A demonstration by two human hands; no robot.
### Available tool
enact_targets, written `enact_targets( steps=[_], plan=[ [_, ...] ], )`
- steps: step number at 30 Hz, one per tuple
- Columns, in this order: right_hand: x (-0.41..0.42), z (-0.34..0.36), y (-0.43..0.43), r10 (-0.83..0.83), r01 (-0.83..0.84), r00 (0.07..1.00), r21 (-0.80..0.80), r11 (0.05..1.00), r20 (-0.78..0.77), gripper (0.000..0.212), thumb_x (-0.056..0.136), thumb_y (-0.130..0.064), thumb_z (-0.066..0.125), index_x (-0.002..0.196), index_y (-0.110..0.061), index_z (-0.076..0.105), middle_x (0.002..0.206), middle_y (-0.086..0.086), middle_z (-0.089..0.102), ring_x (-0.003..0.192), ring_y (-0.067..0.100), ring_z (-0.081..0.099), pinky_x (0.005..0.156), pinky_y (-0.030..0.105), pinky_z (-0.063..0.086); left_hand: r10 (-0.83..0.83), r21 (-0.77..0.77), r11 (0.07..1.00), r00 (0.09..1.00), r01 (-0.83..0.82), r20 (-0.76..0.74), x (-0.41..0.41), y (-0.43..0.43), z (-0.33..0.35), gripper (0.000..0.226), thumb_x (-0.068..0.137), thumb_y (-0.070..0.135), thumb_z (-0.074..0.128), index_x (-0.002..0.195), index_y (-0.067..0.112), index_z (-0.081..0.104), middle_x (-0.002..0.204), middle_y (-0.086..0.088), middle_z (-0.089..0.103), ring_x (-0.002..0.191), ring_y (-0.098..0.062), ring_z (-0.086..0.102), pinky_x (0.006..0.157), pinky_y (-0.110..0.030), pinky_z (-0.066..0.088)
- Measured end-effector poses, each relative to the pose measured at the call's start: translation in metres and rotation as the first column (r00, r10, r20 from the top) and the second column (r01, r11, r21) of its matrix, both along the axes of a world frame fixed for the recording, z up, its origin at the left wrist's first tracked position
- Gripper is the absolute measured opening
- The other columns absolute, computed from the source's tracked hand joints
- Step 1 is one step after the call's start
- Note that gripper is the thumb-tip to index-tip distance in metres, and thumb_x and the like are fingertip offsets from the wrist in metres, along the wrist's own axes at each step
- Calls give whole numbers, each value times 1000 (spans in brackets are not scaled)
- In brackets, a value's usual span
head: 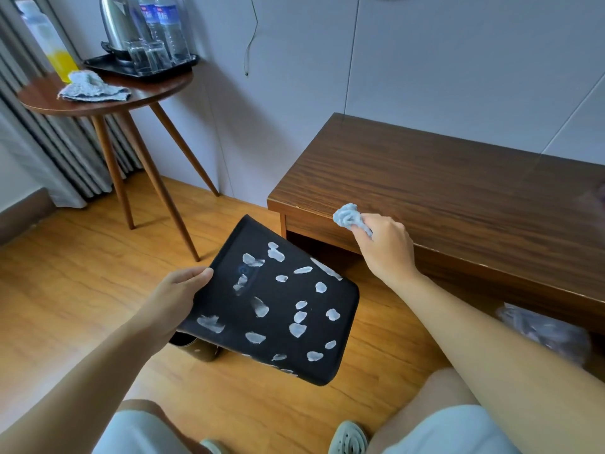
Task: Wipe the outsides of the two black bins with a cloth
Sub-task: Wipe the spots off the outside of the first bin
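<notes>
From the head cam, your left hand [183, 291] gripped the black bin [278, 306] by its left edge, thumb curled over the top, holding it tilted above the wooden floor [65, 290]. The bin's side was dotted with white smears [297, 329]. Your right hand [386, 247] was raised near the wooden bench [458, 191], fingers pinching a balled-up cloth [348, 217], clear of the bin. A second dark bin [193, 347] peeked out underneath

Soft, even daylight fills the room, with faint shadows on the wall [294, 93]. Wide-angle distortion bends the edges. The far right edge is blurred; the centre stays sharp.
</notes>
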State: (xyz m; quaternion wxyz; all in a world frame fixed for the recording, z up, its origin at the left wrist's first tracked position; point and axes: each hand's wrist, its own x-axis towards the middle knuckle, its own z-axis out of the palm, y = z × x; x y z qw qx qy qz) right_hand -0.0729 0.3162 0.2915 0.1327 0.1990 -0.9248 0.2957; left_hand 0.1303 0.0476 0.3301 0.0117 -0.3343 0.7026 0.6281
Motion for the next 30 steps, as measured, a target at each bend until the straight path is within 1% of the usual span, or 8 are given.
enact_targets(
  steps=[4,7,10,13,17,21,24,30],
  plan=[
    [11,17,-19,25,2,986,-157,988,165,37,98,-38,49,68,-17,56,61,-3,57,62,20,57,57,41,49,62,84,994,998,-63,13,7,0,-2,30,108,23,47,103,10,73,85,-15,80,66,-28,75,63,-38,60],
    [21,33,-27,82,18,956,-337,941,280,42,99,-32,55,65,-9,48,58,0,47,55,16,44,55,36,34,123,115,986,992,-122,-2,15,1,-8,31,107,23,49,95,10,75,83,-13,80,63,-22,75,69,-38,57],
    [35,47,-30,133,66,910,-454,889,392,34,97,-37,55,83,-7,64,79,14,67,73,36,62,61,48,48,160,182,970,987,-158,6,24,8,-16,33,106,28,53,92,10,77,91,-15,80,70,-26,76,74,-41,57],
    [48,61,-34,172,138,863,-550,824,474,22,98,-31,55,95,-14,69,102,17,71,98,37,69,74,47,56,118,275,954,993,-119,23,33,14,-24,34,105,32,53,105,8,77,103,-16,79,86,-31,77,79,-42,59],
    [55,78,-36,277,322,760,-711,625,588,12,103,-22,58,95,-26,67,98,1,74,93,21,74,79,39,59,22,411,911,1000,-25,11,42,27,-31,32,105,26,52,119,7,73,116,-20,76,98,-33,75,76,-40,61],
    [57,96,-34,472,556,561,-732,393,680,15,97,-17,67,111,-14,67,102,7,78,85,24,78,69,39,62,2,521,853,1000,5,-12,49,38,-36,35,106,26,48,127,8,69,124,-19,72,110,-35,72,82,-43,60],
    [61,100,-35,516,493,554,-757,430,654,25,93,-11,70,118,-11,67,107,10,78,91,26,78,76,43,62,14,527,850,999,14,-49,50,43,-36,36,107,25,46,130,8,66,127,-20,71,116,-38,69,89,-47,56],
    [79,98,-44,369,267,747,-757,596,554,15,96,-9,66,104,-21,69,97,-3,79,94,17,76,88,41,60,156,396,909,987,-130,-35,40,50,-25,31,105,32,53,119,11,72,110,-16,78,101,-37,75,79,-44,59]
  ],
)
